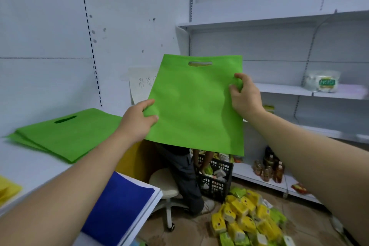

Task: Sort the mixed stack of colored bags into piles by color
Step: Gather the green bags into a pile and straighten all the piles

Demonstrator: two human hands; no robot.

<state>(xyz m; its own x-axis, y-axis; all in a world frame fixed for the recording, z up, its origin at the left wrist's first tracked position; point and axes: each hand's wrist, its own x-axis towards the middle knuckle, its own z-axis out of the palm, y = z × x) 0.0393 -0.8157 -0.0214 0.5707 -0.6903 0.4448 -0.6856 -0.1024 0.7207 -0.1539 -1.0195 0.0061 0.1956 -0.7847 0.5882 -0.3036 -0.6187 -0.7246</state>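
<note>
Beyond the end of the white counter (pixel 30 166), one green bag (pixel 195 106) hangs upright in the air, the left hand (pixel 137 122) pinching its left edge and the right hand (pixel 246 94) pinching its right edge. Three piles lie on the counter: one green pile (pixel 65 138), one blue pile (pixel 119 201), one yellow pile (pixel 8 187).

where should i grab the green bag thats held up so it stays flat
By its side edges, one from each side, as the left hand and right hand pinch the green bag. It is thin, flat cloth hanging upright, so opposite edges keep it spread.
</note>
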